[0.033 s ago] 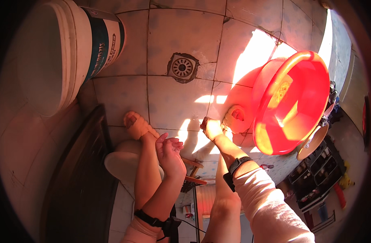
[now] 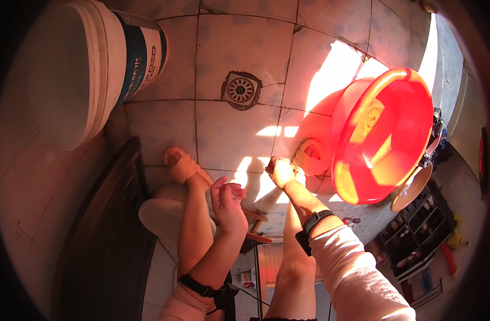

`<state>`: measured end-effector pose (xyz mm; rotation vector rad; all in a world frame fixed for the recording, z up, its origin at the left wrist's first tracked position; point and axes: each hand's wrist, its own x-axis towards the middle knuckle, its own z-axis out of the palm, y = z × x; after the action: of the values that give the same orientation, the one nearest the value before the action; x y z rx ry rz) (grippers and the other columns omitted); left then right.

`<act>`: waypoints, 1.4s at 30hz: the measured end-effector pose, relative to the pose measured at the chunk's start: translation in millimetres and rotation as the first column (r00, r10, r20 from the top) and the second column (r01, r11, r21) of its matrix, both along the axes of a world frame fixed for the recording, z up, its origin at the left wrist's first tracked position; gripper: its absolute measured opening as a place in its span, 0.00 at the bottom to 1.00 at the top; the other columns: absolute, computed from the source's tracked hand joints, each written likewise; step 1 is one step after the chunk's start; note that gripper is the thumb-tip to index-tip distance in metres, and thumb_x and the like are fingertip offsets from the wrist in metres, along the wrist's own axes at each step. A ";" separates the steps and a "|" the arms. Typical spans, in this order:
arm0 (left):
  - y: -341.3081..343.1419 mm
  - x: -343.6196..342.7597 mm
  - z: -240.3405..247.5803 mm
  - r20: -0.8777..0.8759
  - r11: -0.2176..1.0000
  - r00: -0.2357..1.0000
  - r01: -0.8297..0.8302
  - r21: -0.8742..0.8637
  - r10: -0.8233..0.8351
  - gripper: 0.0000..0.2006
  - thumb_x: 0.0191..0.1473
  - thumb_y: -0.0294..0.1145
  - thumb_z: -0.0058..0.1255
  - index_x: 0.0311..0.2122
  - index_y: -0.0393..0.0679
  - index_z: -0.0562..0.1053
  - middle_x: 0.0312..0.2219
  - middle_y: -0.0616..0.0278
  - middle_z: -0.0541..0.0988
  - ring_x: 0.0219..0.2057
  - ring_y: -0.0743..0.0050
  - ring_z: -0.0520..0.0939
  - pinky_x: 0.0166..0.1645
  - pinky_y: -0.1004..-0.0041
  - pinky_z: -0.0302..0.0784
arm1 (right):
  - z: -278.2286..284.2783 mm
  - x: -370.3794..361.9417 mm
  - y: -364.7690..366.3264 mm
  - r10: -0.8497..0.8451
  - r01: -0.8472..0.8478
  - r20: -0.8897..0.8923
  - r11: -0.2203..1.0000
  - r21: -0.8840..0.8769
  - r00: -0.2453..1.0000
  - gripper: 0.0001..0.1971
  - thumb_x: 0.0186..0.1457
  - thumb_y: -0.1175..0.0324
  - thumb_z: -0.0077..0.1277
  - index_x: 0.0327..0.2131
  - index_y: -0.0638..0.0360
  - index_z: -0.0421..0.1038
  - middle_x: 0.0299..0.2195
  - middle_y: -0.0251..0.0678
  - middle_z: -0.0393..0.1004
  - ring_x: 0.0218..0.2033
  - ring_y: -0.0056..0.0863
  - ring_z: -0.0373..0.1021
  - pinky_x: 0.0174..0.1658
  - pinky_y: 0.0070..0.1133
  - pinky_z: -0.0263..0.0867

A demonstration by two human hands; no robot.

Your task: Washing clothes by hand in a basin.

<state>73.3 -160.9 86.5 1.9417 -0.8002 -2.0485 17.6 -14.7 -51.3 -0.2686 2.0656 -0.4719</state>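
As my left grip point(image 2: 228, 199) hangs: fingers part curled, nothing in them
Right grip point(image 2: 279, 170): bent in; a dark thing point(image 2: 269, 166) is by the fingertips, cannot tell if I hold it
Red basin point(image 2: 402, 125): on the floor point(image 2: 234, 134), right of my right grip, by my slipper point(image 2: 319, 167)
Basin rim point(image 2: 397, 76): good place to hold; I guess the basin is light, a bit bendy, slick when wet

Left fingers point(image 2: 236, 189) loosely curled
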 end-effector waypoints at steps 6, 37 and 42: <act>32.3 -18.8 70.8 -0.053 0.941 0.953 0.304 0.146 -0.300 0.08 0.54 0.25 0.34 0.40 0.40 0.63 0.24 0.62 0.72 0.23 0.78 0.71 0.30 0.79 0.66 | 77.0 -44.3 15.2 -0.207 0.215 0.100 0.973 -0.082 0.973 0.07 0.44 0.69 0.52 0.29 0.58 0.69 0.26 0.41 0.73 0.32 0.40 0.70 0.37 0.31 0.65; -29.9 179.5 403.2 0.538 0.716 0.685 0.670 -0.199 -0.491 0.11 0.46 0.22 0.39 0.38 0.42 0.66 0.23 0.61 0.73 0.17 0.78 0.72 0.19 0.78 0.66 | 528.8 -338.2 153.3 -0.648 0.331 -0.335 0.685 -0.650 0.684 0.10 0.51 0.67 0.48 0.34 0.63 0.72 0.30 0.38 0.74 0.32 0.24 0.70 0.39 0.19 0.64; -21.5 179.5 405.4 0.541 0.647 0.630 0.738 -0.193 -0.557 0.10 0.45 0.22 0.41 0.36 0.41 0.67 0.22 0.60 0.74 0.16 0.77 0.72 0.20 0.77 0.68 | 546.4 -394.3 207.4 -0.873 0.638 0.081 0.285 -0.716 0.481 0.12 0.52 0.61 0.46 0.35 0.58 0.72 0.31 0.28 0.73 0.26 0.13 0.61 0.31 0.13 0.56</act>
<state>252.8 -182.3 491.9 2.0455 -2.1533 -1.4935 -376.7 192.7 495.1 0.3499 2.1485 -1.9626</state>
